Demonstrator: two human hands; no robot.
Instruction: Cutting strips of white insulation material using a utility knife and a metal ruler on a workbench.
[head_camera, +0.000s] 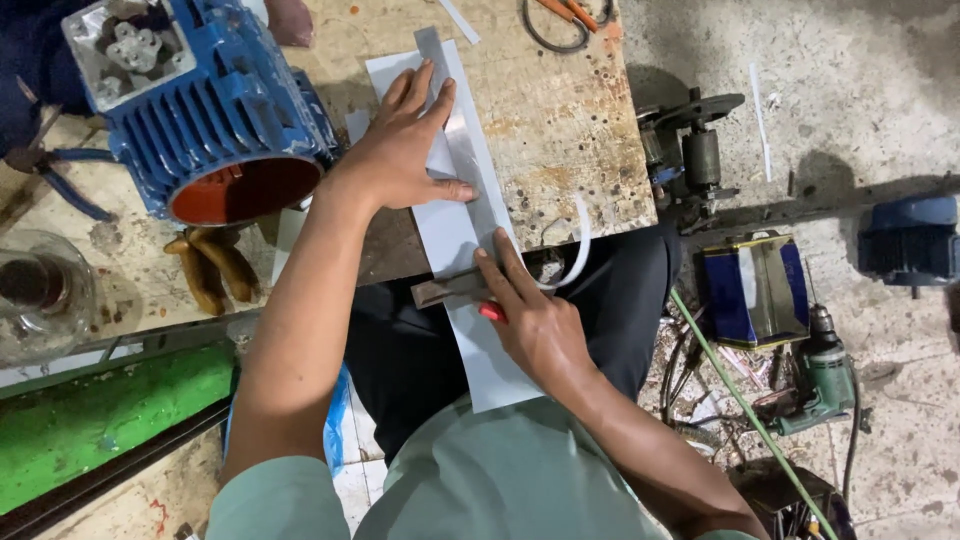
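White insulation paper (455, 235) lies across our wooden table (560, 130), our left hand (400, 150) spread flat pinning it steady while our right hand (530, 315) clamps a red-handled blade (450, 290) across it.

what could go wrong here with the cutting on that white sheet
1. The left hand presses the metal strip flat, fingertips beside the cutting line; the red-handled blade in the right hand might slip into them.
2. The white sheet overhangs the board above the lap, so it could flex or the cut could wander.
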